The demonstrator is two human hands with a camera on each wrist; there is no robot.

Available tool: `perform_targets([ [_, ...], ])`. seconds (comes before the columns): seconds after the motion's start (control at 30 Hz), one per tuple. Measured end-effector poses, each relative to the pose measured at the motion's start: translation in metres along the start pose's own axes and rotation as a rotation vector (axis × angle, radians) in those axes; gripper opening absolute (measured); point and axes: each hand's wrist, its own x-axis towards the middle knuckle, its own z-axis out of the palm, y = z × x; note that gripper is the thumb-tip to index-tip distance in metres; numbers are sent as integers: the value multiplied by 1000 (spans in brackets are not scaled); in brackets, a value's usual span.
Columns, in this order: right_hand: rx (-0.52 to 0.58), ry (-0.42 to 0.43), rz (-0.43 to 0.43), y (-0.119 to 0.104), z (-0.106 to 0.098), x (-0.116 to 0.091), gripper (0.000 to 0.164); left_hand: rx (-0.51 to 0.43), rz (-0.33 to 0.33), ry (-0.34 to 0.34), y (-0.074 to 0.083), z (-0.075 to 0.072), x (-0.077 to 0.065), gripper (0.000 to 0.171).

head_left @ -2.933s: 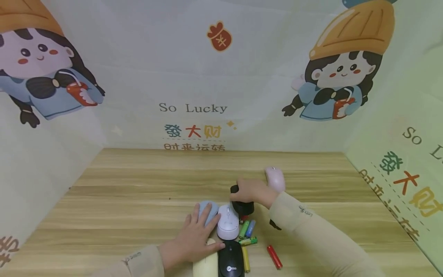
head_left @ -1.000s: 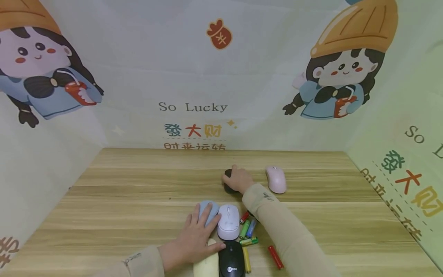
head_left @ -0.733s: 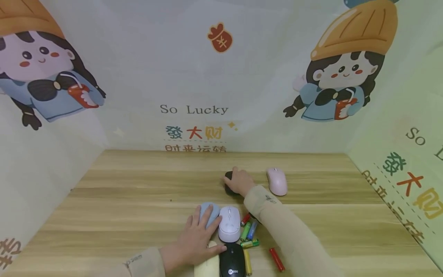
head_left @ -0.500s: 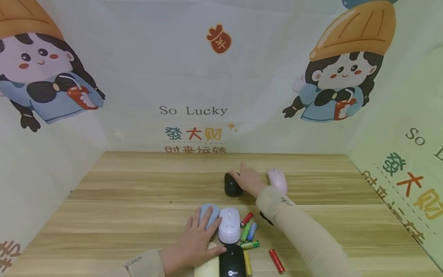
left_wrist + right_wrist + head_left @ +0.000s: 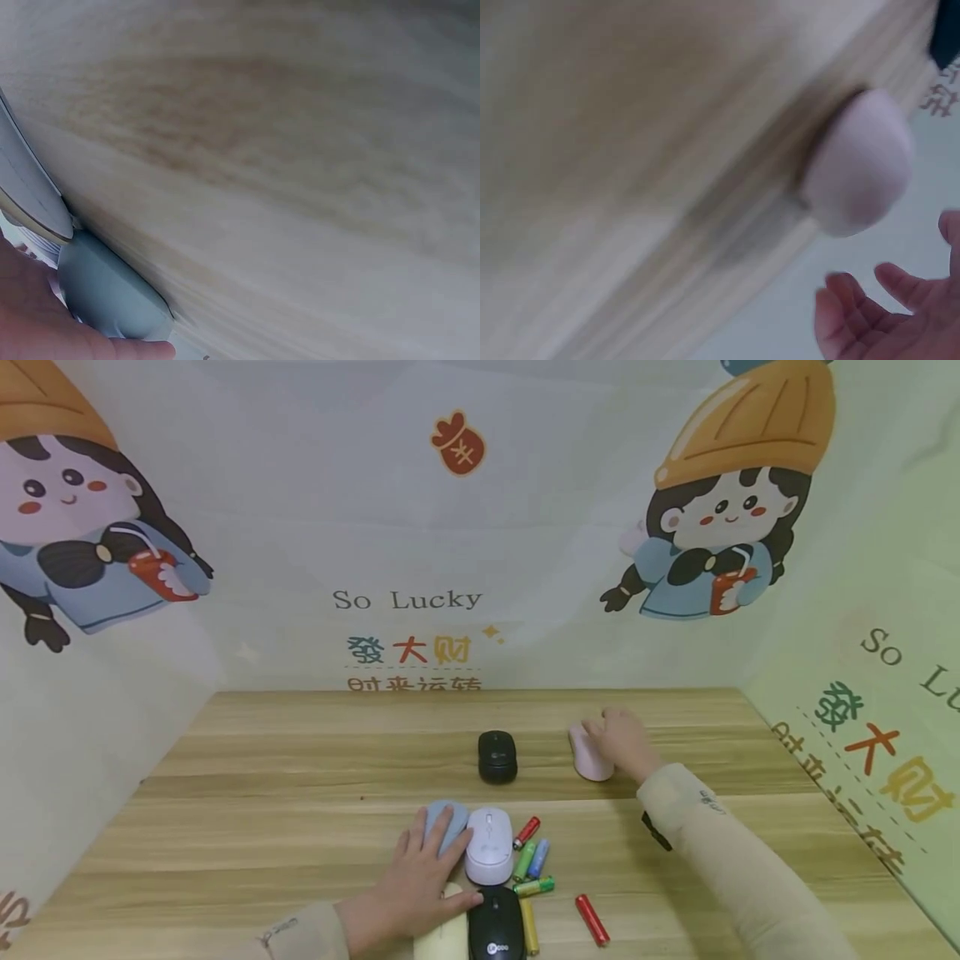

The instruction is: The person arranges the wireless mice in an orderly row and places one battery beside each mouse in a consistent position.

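My left hand (image 5: 416, 885) rests with spread fingers over a group of computer mice: the blue mouse (image 5: 441, 817) under its fingers, the white mouse (image 5: 489, 843) at its fingertips, the cream mouse (image 5: 444, 935) under the palm side. Its thumb touches the black mouse (image 5: 497, 922) in front. My right hand (image 5: 628, 745) hovers at the right of the pink mouse (image 5: 588, 762), fingers loosely bent. In the right wrist view a gap shows between those fingers and the pink mouse (image 5: 864, 161). Another black mouse (image 5: 497, 757) stands alone further back.
Several batteries lie right of the mouse group, among them a green one (image 5: 534, 886), a blue one (image 5: 537, 858) and a yellow one (image 5: 530, 927). A red battery (image 5: 592, 920) lies apart to the right. Printed cloth (image 5: 540, 568) walls the wooden table (image 5: 300, 777) at back and sides.
My right hand carried the black mouse from beside the white one to the back, let it go, then moved right to the pink mouse. My left hand has stayed in place.
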Motion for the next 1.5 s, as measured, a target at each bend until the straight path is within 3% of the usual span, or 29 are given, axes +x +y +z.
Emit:
perform_targets([
  [0.2,1,-77,8,15,8,-7,65,-8,2,16,0,-5,-2,78],
  [0.33,5,-75,17,14,15,-6,66,22,-9,122,-2,-11,4,68],
  [0.47,-8,-47,38,11,21,-4,65,8,-82,198,-5,-18,13,60],
  [0.67,-36,-13,50,7,32,-2,69,-101,-273,164,-8,-23,21,70],
  [0.77,-26,-15,47,7,33,-3,73,-110,-322,137,-8,-22,22,76],
  [1.0,-14,-26,50,4,34,-9,75,-131,-356,102,-6,-18,28,81],
  [1.23,-59,8,37,2,36,-15,80,-54,-382,80,-5,-13,32,89],
  [1.5,-113,-57,140,-1,38,-17,90,-25,-339,104,-4,-11,31,86],
])
